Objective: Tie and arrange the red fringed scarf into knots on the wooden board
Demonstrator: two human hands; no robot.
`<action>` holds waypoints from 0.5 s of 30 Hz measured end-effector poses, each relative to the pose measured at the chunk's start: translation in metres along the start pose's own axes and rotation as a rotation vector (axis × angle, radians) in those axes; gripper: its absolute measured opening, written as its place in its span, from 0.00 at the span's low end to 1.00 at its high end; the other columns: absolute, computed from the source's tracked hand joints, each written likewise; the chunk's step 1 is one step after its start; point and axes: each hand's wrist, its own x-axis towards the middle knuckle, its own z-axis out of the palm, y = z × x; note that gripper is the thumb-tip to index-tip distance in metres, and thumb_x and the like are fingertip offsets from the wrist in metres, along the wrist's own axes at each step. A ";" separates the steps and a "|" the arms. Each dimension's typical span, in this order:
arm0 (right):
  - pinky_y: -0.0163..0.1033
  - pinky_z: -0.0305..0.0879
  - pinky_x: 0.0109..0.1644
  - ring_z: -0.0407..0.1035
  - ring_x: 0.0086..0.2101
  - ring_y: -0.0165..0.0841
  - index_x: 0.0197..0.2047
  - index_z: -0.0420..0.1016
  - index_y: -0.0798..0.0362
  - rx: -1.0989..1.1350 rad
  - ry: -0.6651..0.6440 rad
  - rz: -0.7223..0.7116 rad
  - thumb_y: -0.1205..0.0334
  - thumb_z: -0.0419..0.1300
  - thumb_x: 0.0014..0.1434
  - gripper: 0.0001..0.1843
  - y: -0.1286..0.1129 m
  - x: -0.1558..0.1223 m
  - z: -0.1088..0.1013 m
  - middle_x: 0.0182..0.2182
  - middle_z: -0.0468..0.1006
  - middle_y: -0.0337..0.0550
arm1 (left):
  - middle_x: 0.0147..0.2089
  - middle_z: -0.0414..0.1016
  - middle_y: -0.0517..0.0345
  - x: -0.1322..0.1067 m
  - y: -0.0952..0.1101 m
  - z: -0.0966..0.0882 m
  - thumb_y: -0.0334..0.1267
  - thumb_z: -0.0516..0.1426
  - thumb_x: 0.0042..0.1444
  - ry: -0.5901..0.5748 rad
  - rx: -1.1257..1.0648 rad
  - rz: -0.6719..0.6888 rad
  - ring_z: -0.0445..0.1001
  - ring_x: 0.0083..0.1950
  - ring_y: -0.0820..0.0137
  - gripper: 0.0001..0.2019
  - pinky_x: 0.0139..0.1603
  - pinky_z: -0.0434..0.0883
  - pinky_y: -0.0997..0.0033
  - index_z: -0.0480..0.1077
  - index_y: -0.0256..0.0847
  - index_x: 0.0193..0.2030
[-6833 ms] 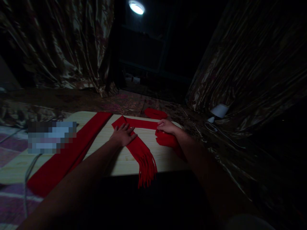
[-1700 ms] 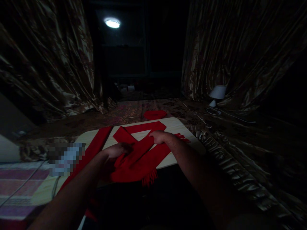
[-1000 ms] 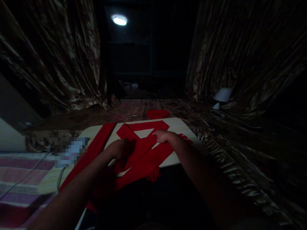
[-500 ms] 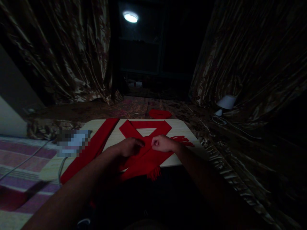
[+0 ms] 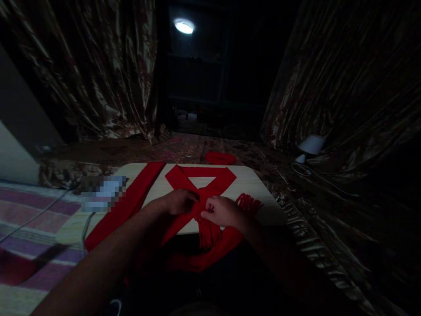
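Curling left hand (image 5: 179, 202) and right hand (image 5: 224, 212) at the crossed red scarf (image 5: 204, 193) on the wooden board (image 5: 250, 179), you are shifting the right nearer yourself; the fringe (image 5: 209, 231) is now fanning below, so that end is separating (pinching cloth or not: cannot tell).

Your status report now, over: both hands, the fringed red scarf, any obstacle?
Left hand, right hand: at fringed red scarf, grips unclear. Scarf looped, crossed on wooden tabletop, part over near edge. Long red cloth lies to the left; no obstruction visible.
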 end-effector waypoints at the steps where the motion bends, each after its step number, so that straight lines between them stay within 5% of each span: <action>1: 0.38 0.63 0.42 0.73 0.40 0.37 0.42 0.77 0.51 -0.040 0.016 -0.017 0.43 0.61 0.59 0.20 -0.006 -0.002 0.006 0.41 0.79 0.46 | 0.60 0.76 0.52 -0.001 0.002 -0.001 0.34 0.61 0.48 0.001 -0.004 0.001 0.73 0.60 0.60 0.26 0.61 0.66 0.66 0.74 0.44 0.58; 7: 0.48 0.63 0.54 0.68 0.51 0.47 0.49 0.76 0.52 -0.239 -0.004 -0.096 0.39 0.59 0.60 0.26 -0.026 -0.008 0.023 0.47 0.76 0.55 | 0.62 0.71 0.39 -0.010 0.023 0.007 0.52 0.67 0.45 0.064 0.114 -0.061 0.69 0.63 0.50 0.37 0.63 0.64 0.59 0.69 0.38 0.61; 12: 0.49 0.64 0.52 0.68 0.49 0.46 0.49 0.76 0.53 -0.274 -0.032 -0.127 0.46 0.57 0.62 0.22 -0.026 -0.006 0.019 0.46 0.76 0.55 | 0.54 0.73 0.32 -0.018 0.030 0.015 0.60 0.60 0.50 0.113 0.167 -0.421 0.75 0.53 0.50 0.38 0.49 0.69 0.61 0.64 0.33 0.60; 15: 0.47 0.65 0.51 0.69 0.48 0.45 0.48 0.77 0.52 -0.288 -0.040 -0.130 0.54 0.56 0.63 0.16 -0.025 -0.005 0.019 0.46 0.76 0.53 | 0.48 0.77 0.36 -0.015 0.022 0.016 0.54 0.56 0.57 0.126 0.086 -0.520 0.77 0.47 0.55 0.28 0.42 0.68 0.66 0.67 0.34 0.55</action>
